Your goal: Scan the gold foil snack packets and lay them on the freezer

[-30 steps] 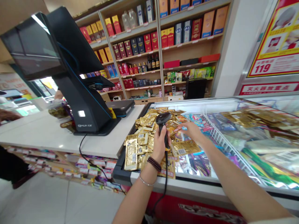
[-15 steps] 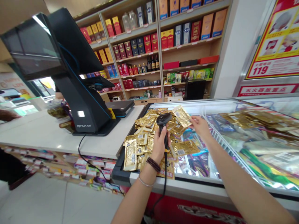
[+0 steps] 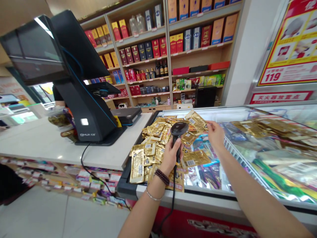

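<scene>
**Left hand point(image 3: 170, 157) on barcode scanner point(image 3: 178, 129), right hand point(image 3: 215, 135) at gold foil sachet point(image 3: 195, 120)**

The left fist closes round the light, stiff scanner's handle, just below its head. The right fingers seem to pinch the soft, slippery sachet's corner, though it's hard to tell, above others heaped on a chest freezer point(image 3: 198, 198).

The left hand point(image 3: 170, 158) hides the handle of the scanner point(image 3: 178, 129); gold sachet point(image 3: 137, 166) print is unreadably small
</scene>
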Available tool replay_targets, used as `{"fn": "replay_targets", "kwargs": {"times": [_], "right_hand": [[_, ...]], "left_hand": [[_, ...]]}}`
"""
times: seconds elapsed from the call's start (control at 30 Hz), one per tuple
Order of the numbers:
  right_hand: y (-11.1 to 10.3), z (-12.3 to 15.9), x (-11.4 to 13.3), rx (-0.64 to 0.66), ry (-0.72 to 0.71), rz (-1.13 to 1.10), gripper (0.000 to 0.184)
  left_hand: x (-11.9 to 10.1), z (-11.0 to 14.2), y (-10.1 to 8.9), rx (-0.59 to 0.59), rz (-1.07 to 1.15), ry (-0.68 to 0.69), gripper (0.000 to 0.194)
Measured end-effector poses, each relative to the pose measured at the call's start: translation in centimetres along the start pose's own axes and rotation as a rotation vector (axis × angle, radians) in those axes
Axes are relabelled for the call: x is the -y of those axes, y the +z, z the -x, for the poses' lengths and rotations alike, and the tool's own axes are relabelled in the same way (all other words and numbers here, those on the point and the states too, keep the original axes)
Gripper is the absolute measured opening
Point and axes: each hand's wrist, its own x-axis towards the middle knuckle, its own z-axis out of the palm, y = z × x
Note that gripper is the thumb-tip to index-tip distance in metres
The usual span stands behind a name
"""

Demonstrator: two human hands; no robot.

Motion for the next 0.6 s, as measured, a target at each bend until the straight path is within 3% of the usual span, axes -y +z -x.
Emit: {"fn": "replay_targets", "kwargs": {"times": [0.3,0.43,0.6], "right_hand": [[-0.46,-0.02,0.81,-0.070,-0.097,0.156,0.042],[-0.42,0.03,0.67,-0.065,-0.052,0.095,0.043],[-0.61,-0.31,-0.11,-0.113,0.039,0.039,0.043]], "left_hand": [[-0.47,0.22,0.24,0.053,-0.014,-0.027,0.077],[-0.41,0.18,0.17,0.056,-0.021,-0.033,0.080],[-0.24,0.07,0.16,-0.026,-0.009,-0.015,0.078]]}}
